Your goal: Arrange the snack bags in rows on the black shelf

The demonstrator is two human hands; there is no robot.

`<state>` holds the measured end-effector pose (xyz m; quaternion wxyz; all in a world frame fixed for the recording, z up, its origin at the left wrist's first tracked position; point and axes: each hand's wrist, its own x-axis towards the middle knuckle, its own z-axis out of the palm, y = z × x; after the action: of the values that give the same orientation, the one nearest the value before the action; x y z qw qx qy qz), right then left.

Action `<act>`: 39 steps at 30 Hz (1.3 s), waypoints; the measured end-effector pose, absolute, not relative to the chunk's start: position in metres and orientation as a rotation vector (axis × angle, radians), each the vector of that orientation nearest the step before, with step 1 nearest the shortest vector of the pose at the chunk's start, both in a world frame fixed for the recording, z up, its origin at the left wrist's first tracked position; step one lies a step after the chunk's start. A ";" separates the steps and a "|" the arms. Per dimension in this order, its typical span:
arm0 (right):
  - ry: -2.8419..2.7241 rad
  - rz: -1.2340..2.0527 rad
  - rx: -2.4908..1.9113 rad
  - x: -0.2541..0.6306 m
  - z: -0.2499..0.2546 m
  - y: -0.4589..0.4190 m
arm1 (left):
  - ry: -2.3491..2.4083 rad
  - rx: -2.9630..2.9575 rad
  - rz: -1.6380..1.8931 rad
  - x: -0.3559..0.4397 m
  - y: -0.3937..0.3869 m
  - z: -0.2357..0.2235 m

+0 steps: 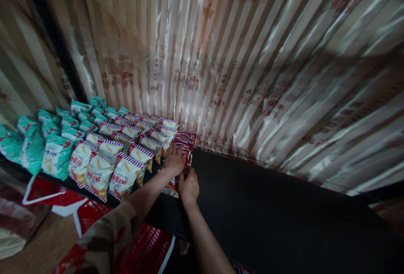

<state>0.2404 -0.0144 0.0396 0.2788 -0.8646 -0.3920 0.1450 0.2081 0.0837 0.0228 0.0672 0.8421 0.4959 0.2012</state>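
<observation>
Dark red shiny snack packets [185, 137] form a short row on the black shelf, to the right of the striped chip bags. Over one of these packets lies my left hand [174, 159], fingers stretched out and flat on its top. My right hand [188, 185] is at the near right side of the same row, its fingers bent around the edge of a red packet; the fingertips are partly hidden. White-and-yellow chip bags [100, 174] with red-and-blue striped edges stand upright in several rows just left of my hands.
Teal snack bags [58, 156] stand in rows at the far left. Black shelf surface [252, 206] stretches to the right. Behind it hangs a striped, printed plastic sheet [221, 63]. Red baskets [148, 244] with white handles sit below the front edge.
</observation>
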 end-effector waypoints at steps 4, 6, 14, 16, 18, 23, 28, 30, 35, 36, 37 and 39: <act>-1.052 0.421 -2.337 0.240 0.040 -0.014 | 1.547 2.509 0.618 0.214 0.085 0.021; -1.053 0.425 -2.329 0.240 0.040 -0.014 | 1.557 2.516 0.619 0.215 0.084 0.020; -1.084 0.302 -2.121 0.247 0.029 -0.024 | 1.522 2.632 0.751 0.211 0.082 0.021; -1.079 0.256 -2.049 0.249 0.029 -0.032 | 1.483 2.649 0.815 0.208 0.079 0.027; -1.072 0.202 -1.973 0.252 0.032 -0.044 | 1.404 2.674 0.871 0.205 0.071 0.034; -1.008 0.109 -1.893 0.275 0.050 -0.090 | 1.140 2.568 0.975 0.201 0.014 0.059; -0.936 -0.052 -1.947 0.333 0.074 -0.161 | 0.718 2.423 0.781 0.196 -0.092 0.079; -0.886 -0.171 -1.946 0.364 0.082 -0.195 | 0.528 2.371 0.544 0.196 -0.133 0.081; -0.644 -0.391 -2.196 0.439 0.089 -0.294 | 0.147 2.414 0.109 0.197 -0.209 0.069; -0.588 -0.357 -2.328 0.450 0.086 -0.315 | 0.139 2.449 0.063 0.198 -0.221 0.063; -0.536 -0.286 -2.468 0.459 0.081 -0.336 | 0.141 2.489 0.018 0.198 -0.232 0.057; -0.442 -0.151 -2.738 0.472 0.066 -0.375 | 0.191 2.572 -0.061 0.200 -0.254 0.042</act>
<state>0.4719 -0.3751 0.0656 0.1809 -0.9695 -0.1565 -0.0533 0.2002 -0.2536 0.0422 0.2773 0.9579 0.0710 -0.0227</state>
